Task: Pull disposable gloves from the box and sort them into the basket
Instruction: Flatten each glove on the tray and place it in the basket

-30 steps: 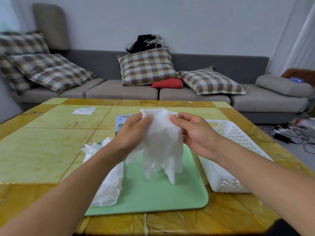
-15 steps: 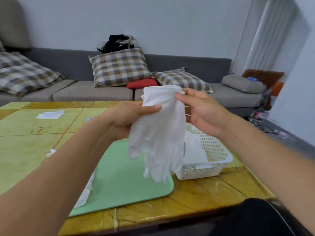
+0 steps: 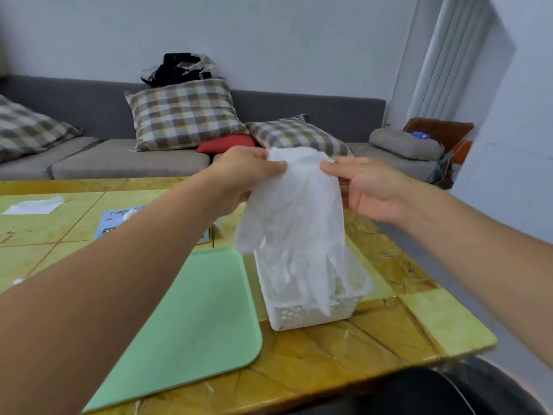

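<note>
Above the basket (image 3: 311, 317) now, off the tray (image 3: 191, 319): glove (image 3: 294, 223) hangs cuff-up, fingertips dipping inside. Left hand (image 3: 239, 178) and right hand (image 3: 368, 190) each pinch a cuff corner. Drop looks next.

Thin translucent plastic glove (image 3: 294, 217); perforated white plastic basket (image 3: 302, 316); matt smooth green tray (image 3: 191, 319) beside basket; glossy marbled stone worktop (image 3: 374, 348).

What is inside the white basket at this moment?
The white basket sits under the held glove, whose fingertips hang down into it. The glove covers most of the inside; pale material shows through it, but I cannot tell whether other gloves lie there.
</note>
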Demonstrator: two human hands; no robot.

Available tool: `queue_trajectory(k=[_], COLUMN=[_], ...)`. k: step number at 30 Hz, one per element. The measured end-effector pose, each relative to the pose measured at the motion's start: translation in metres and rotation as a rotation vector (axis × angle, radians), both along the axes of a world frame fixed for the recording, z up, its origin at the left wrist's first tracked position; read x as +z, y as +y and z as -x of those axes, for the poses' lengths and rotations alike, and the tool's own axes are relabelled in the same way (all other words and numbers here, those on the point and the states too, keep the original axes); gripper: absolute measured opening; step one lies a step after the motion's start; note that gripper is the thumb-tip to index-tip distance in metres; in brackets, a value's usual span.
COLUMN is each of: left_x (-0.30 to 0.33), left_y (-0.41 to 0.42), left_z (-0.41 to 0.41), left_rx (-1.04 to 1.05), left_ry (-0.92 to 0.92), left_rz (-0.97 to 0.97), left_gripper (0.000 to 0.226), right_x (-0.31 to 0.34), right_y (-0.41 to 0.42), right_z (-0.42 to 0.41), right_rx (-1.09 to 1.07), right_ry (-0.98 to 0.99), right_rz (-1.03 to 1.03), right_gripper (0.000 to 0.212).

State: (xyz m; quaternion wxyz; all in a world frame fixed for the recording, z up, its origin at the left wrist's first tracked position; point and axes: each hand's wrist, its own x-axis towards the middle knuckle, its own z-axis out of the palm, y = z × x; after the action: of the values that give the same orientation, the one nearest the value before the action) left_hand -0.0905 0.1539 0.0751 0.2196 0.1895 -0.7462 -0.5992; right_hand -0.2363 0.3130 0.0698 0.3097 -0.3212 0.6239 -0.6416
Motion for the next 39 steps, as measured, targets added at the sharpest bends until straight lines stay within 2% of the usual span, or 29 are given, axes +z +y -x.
queue_trajectory(k=[2,4,9,13,15,18,21,23,26,29,31,34,35,36,39], left_x=[0.000,0.002,-0.007,-0.068,-0.097,-0.114,-0.114,-0.114,-0.108,-0.097,-0.090,-0.088,-0.089,-0.091,-0.101], left_y=[-0.013,-0.022,-0.032,-0.034,-0.031,-0.018,-0.001,0.007,0.019,0.031,0.032,0.020,0.017,0.016,0.022], left_z=[0.020,0.035,0.048,0.041,0.034,0.020,0.014,0.015,0.017,0.018,0.019,0.023,0.024,0.026,0.034], left_rx=[0.025,0.024,-0.059,-0.085,-0.176,-0.418,-0.534,-0.580,-0.682,-0.791,-0.725,-0.493,-0.423,-0.361,-0.302], left_ry=[-0.027,0.021,0.184,0.039,-0.052,-0.194,-0.274,-0.351,-0.514,-0.678,-0.669,-0.567,-0.580,-0.633,-0.816], left_rz=[-0.029,-0.069,-0.095,0.140,0.303,0.524,0.771,0.849,0.948,0.969,0.960,1.088,1.175,1.247,1.380], left_gripper=[0.008,0.006,0.016,0.036,0.039,0.010,0.011,0.014,0.022,0.038,0.042,0.022,0.018,0.025,0.052], right_x=[0.002,0.008,0.010,-0.054,-0.085,-0.103,-0.100,-0.101,-0.104,-0.097,-0.086,-0.077,-0.077,-0.078,-0.089], right_y=[-0.014,-0.026,-0.031,-0.015,-0.001,0.014,0.022,0.025,0.025,0.022,0.018,0.001,-0.007,-0.015,-0.039], right_z=[0.015,0.027,0.051,0.055,0.053,0.045,0.031,0.024,0.020,0.021,0.020,0.019,0.018,0.013,-0.005], right_rx=[-0.012,-0.033,-0.053,0.029,0.090,0.198,0.322,0.372,0.479,0.604,0.660,0.497,0.460,0.460,0.569], right_ry=[0.018,0.054,0.168,0.215,0.316,0.541,0.759,0.895,1.032,1.135,1.084,0.984,1.016,1.067,1.165], right_rz=[-0.038,-0.002,0.136,-0.022,-0.138,-0.267,-0.405,-0.517,-0.613,-0.817,-0.862,-0.659,-0.641,-0.681,-1.011], right_gripper=[0.012,0.014,0.014,0.016,0.016,0.013,0.022,0.036,0.033,0.037,0.033,0.025,0.034,0.052,0.114])
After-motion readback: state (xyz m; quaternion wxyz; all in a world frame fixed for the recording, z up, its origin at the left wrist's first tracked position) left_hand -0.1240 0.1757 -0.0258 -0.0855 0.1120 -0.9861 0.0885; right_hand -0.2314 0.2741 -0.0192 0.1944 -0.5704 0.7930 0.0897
